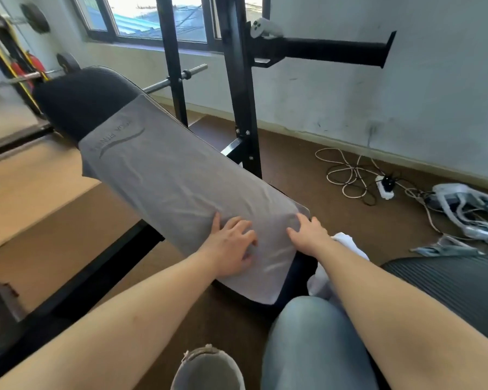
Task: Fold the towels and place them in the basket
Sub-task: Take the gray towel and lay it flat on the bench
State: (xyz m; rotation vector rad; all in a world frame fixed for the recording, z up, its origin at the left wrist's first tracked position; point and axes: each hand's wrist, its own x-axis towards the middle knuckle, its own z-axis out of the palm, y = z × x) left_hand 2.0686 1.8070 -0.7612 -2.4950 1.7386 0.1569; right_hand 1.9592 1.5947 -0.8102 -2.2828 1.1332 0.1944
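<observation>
A view from a person's head, looking down at a padded black bench [76,99] that runs away toward the upper left. A long gray towel [164,175] lies spread flat along the bench, covering most of the pad from its near end. The towel's far end carries a printed logo, and beyond it the far end of the pad is bare. The fabric is lightly wrinkled.

Both hands rest on the near part of the towel. The left hand [231,244] lies palm down in the middle of the cloth, fingers spread wide and holding nothing. The right hand [307,235] lies palm down at the towel's right edge, fingers straight and relaxed, also holding nothing.

A crumpled white cloth [320,282] sits beside the bench's near right corner, under the right forearm. A knee in jeans [307,333] shows at the bottom. A black metal rack [243,94] stands behind the bench, with a barbell [181,77] across it. Tangled cables [347,175] and a power strip [383,187] lie on the brown floor to the right.
</observation>
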